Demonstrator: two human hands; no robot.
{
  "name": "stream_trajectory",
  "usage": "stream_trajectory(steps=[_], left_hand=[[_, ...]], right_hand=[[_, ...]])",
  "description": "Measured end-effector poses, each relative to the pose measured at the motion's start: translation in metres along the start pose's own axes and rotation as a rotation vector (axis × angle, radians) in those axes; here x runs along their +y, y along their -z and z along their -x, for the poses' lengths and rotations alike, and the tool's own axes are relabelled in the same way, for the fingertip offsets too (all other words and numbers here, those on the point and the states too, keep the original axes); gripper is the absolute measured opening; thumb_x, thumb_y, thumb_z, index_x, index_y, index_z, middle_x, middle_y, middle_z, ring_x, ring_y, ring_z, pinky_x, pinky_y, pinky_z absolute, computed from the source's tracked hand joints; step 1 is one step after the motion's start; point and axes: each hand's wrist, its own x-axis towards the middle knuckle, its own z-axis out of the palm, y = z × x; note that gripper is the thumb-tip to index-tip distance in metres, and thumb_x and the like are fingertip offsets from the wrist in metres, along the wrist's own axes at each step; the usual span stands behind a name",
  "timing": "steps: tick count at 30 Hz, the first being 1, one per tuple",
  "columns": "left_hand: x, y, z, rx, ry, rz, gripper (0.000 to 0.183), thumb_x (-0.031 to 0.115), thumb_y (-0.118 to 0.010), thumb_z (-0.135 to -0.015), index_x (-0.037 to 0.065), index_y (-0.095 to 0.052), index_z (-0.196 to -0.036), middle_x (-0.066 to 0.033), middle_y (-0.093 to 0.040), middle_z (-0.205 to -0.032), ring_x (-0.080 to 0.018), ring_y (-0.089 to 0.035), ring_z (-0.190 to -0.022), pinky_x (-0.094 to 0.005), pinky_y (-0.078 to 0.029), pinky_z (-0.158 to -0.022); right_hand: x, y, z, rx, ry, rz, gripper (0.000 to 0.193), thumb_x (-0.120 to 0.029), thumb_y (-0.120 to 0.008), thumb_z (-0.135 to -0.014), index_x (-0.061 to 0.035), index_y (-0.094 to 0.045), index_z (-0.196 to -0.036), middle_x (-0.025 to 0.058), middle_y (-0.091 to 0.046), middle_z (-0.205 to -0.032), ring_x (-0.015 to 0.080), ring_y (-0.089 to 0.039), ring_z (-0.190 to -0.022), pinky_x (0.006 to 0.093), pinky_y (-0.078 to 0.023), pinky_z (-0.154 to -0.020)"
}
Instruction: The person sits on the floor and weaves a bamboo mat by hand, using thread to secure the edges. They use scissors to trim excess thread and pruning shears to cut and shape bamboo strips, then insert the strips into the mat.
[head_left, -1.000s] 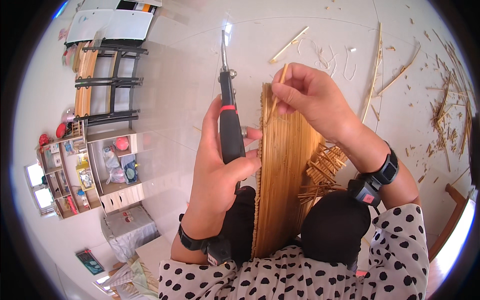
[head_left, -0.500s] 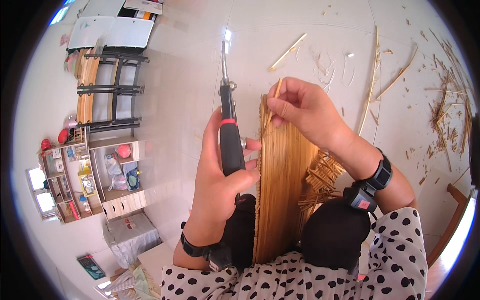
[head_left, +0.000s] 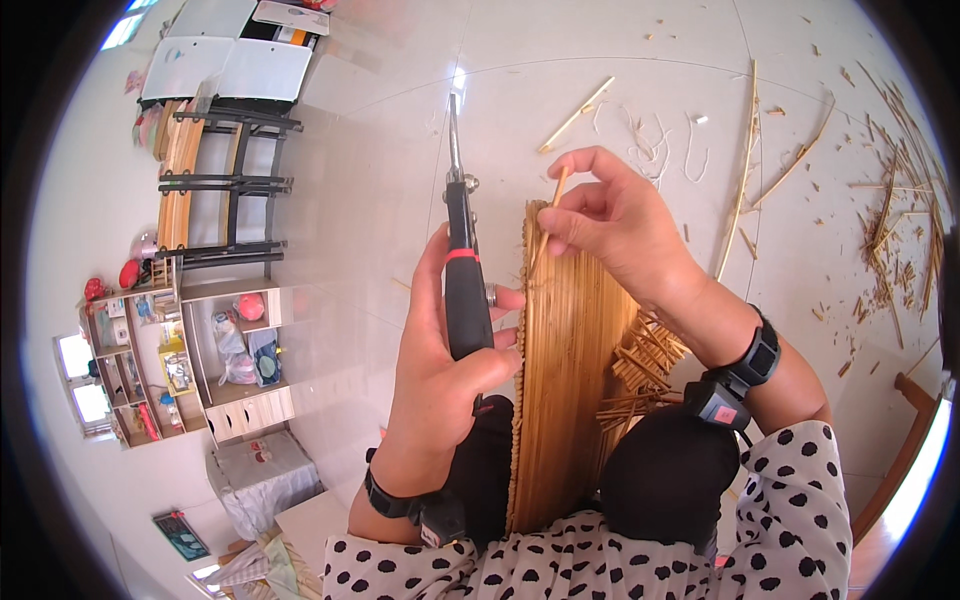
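Note:
My left hand [head_left: 437, 350] is wrapped round the black handles of a pair of pruning shears [head_left: 467, 290] with a red band, its metal blades pointing away from me. Between thumb and fingers, my right hand [head_left: 620, 220] pinches a short straw stalk [head_left: 551, 222] over the far end of a straw panel [head_left: 570, 390]. This panel of tightly laid stalks, with a stitched, knobbly left edge, stretches from between my knees outward. Fingertips of my left hand are close beside that edge; whether they touch it I cannot tell.
Cut stalk pieces [head_left: 645, 365] stick out in a heap by my right knee. Loose stalks [head_left: 745, 165], white strings [head_left: 652, 147] and a scatter of straw bits [head_left: 885, 240] lie on the pale floor. Shelves [head_left: 225, 350] and folded black-framed furniture [head_left: 225, 190] stand on the left.
My right hand has shifted slightly, its index finger lifting and straightening a little along the stalk. The shears and the panel sit slightly lower in view; both grips are kept.

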Motion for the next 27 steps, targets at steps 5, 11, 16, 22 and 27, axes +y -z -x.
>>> stream_trajectory(steps=[5, 11, 16, 22, 27], left_hand=[[-0.008, 0.002, 0.000, 0.066, -0.151, -0.100, 0.089, -0.003, -0.059, -0.068, 0.005, -0.020, -0.148, -0.0114, -0.055, -0.108, -0.0219, -0.058, -0.102, -0.0360, -0.049, -0.086], [-0.011, 0.007, 0.000, 0.065, -0.296, 0.188, 0.092, -0.008, -0.066, -0.074, 0.010, -0.016, -0.149, -0.0093, -0.056, -0.104, -0.0173, -0.059, -0.091, -0.0308, -0.051, -0.078], [-0.008, 0.005, 0.005, 0.036, -0.305, 0.222, 0.094, -0.012, -0.064, -0.075, 0.013, -0.013, -0.150, -0.0092, -0.057, -0.102, -0.0151, -0.059, -0.085, -0.0280, -0.051, -0.075], [-0.009, -0.001, 0.005, 0.026, -0.270, 0.087, 0.091, -0.010, -0.063, -0.077, 0.013, -0.013, -0.150, -0.0084, -0.056, -0.100, -0.0138, -0.058, -0.084, -0.0283, -0.052, -0.074], [-0.010, -0.001, 0.005, 0.073, -0.321, 0.118, 0.097, -0.010, -0.063, -0.077, 0.014, -0.006, -0.151, -0.0064, -0.056, -0.096, -0.0111, -0.058, -0.082, -0.0253, -0.050, -0.073]], right_hand=[[-0.011, 0.008, 0.008, -0.025, 0.078, -0.131, 0.020, -0.001, -0.067, -0.087, -0.0081, -0.051, -0.097, 0.0065, -0.066, -0.083, 0.0129, -0.066, -0.074, 0.0241, -0.052, -0.068], [-0.023, -0.004, 0.024, -0.217, 0.097, -0.178, 0.022, 0.003, -0.069, -0.083, -0.0068, -0.053, -0.094, 0.0090, -0.067, -0.088, 0.0151, -0.067, -0.078, 0.0258, -0.055, -0.073], [-0.023, -0.008, 0.028, -0.292, 0.101, -0.154, 0.026, 0.006, -0.068, -0.082, -0.0044, -0.056, -0.102, 0.0087, -0.067, -0.089, 0.0152, -0.067, -0.080, 0.0265, -0.055, -0.075], [-0.027, -0.006, 0.031, -0.214, 0.091, -0.118, 0.026, 0.009, -0.067, -0.082, -0.0024, -0.057, -0.103, 0.0071, -0.067, -0.090, 0.0136, -0.066, -0.083, 0.0264, -0.055, -0.077], [-0.022, -0.006, 0.036, -0.216, 0.148, -0.029, 0.018, 0.009, -0.067, -0.082, -0.0006, -0.062, -0.097, 0.0051, -0.067, -0.090, 0.0112, -0.065, -0.084, 0.0250, -0.053, -0.079]])
